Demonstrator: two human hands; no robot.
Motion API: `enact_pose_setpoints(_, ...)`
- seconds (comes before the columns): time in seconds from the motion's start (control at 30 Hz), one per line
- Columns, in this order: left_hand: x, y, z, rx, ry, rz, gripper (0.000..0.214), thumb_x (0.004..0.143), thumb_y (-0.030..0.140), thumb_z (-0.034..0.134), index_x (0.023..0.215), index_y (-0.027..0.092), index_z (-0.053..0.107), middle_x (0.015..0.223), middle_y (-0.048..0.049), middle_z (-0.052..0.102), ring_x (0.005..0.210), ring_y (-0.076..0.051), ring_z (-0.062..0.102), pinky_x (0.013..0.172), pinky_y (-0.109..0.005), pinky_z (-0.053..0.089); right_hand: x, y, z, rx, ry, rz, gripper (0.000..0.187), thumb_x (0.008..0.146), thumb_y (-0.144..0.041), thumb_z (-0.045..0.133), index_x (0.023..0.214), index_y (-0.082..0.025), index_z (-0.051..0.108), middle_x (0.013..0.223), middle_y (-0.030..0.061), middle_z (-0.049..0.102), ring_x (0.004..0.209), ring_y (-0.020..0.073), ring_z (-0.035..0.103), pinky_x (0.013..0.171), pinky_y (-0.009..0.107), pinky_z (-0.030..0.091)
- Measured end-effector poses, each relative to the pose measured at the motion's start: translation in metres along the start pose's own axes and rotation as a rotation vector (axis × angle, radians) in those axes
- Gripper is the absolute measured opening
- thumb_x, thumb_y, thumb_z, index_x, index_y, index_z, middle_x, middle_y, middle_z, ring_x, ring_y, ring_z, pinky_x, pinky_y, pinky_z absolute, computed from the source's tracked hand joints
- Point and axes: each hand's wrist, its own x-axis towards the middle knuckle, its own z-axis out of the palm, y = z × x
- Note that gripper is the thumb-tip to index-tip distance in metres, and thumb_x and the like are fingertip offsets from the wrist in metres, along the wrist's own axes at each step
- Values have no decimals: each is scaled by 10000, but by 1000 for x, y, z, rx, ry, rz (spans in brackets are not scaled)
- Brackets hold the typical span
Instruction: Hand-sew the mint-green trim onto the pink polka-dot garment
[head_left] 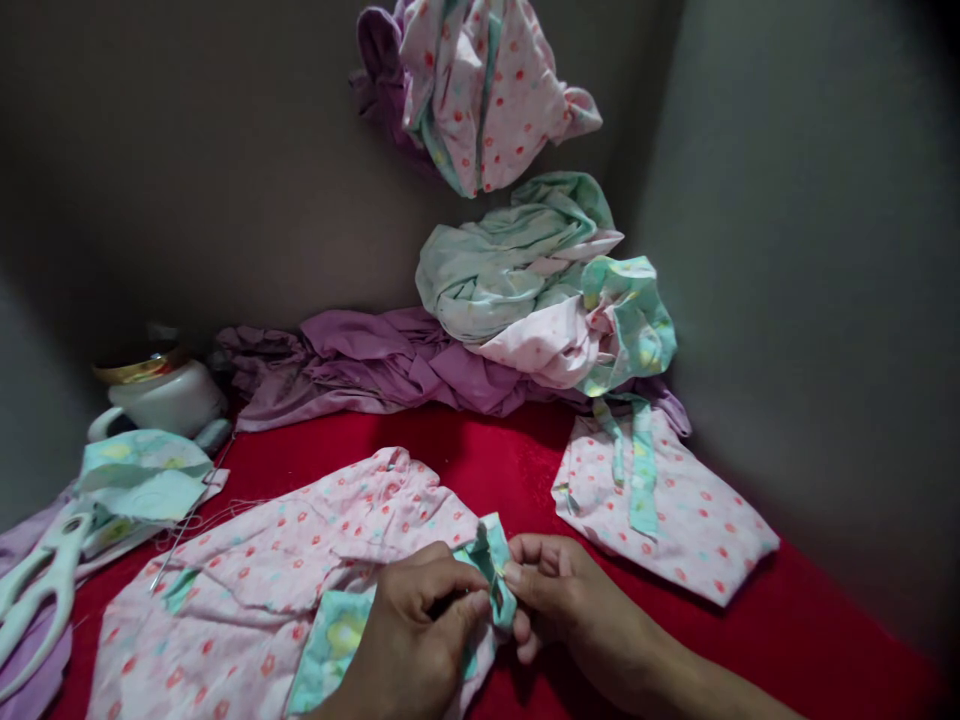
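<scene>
My left hand pinches the folded edge of a teal fabric strip between thumb and fingers. From the other side, my right hand holds the same strip, its fingertips close to the left ones. Between the hands the strip stands up in a small open fold. Under and beside my left hand spreads a pink cloth with red flower print, which seems joined to the strip. A teal piece with yellow flowers shows partly behind my left wrist. Whether a needle is between my fingers I cannot make out.
White-handled scissors lie at left by teal scraps, loose threads and a thin metal rod. Behind stands a white cup. Purple cloth and a mint bundle lie at the back; folded pink cloth at right.
</scene>
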Motion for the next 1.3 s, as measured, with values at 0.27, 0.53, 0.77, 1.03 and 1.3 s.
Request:
enact_pose_setpoints(0.27,2,0,-4,50,-69,202,209,811,178,510,703,187,688,609,-9,506,557,-98,492,516,-202,348,0,-3,3,32,-10,21,366,597,-397,746,696,-108,545,523,-11,568,416,39,493,436,150,452)
enact_pose_setpoints(0.53,4,0,-6,34,-78,317,207,828,178,506,719,198,680,597,-5,539,546,-94,483,498,-189,346,-1,-5,4,1,4,43,408,580,-441,734,705,-105,539,500,-13,566,398,38,494,429,150,447)
enact_pose_setpoints(0.77,1,0,1,-13,-22,111,210,767,210,535,610,155,662,569,-29,594,534,-111,538,527,-204,384,1,-2,10,-103,27,34,467,534,-488,738,695,-126,492,463,-13,570,377,58,506,409,168,440)
enact_pose_setpoints(1.03,5,-6,0,-78,-66,-56,195,769,269,530,627,144,577,626,-31,589,577,-127,523,557,-226,389,-2,-8,6,-68,66,9,429,567,-467,712,709,-123,498,498,-5,588,392,52,508,382,143,407)
enact_pose_setpoints(1.3,6,1,-9,141,-99,78,219,796,196,513,602,147,602,650,-30,587,607,-120,561,582,-206,426,2,-3,8,-110,44,23,423,568,-471,684,719,-136,474,454,-15,562,361,59,493,375,158,408)
